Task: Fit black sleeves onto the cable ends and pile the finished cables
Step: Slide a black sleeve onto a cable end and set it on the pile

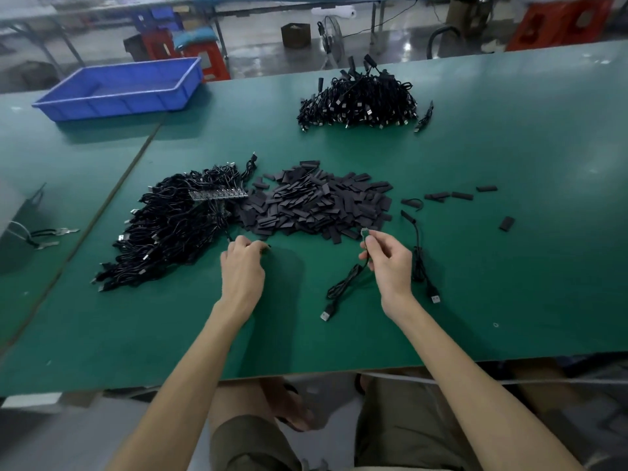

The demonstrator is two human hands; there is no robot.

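A heap of flat black sleeves (316,202) lies mid-table. To its left sprawls a tangle of black cables (176,226), several with small circuit-board ends. A second cable pile (356,100) sits farther back. My right hand (387,260) pinches a cable (343,287) just below its small board end; its USB plug rests on the table. My left hand (243,263) is at the near edge of the sleeves, fingers curled and pinching a small black sleeve (266,247). Another cable (419,256) with a sleeve on its end lies right of my right hand.
A blue plastic tray (122,86) stands at the back left of the green table (509,266). Several loose sleeves (462,195) are scattered to the right. Scissors-like tools (51,234) lie at the left edge. Stools and crates stand on the floor beyond.
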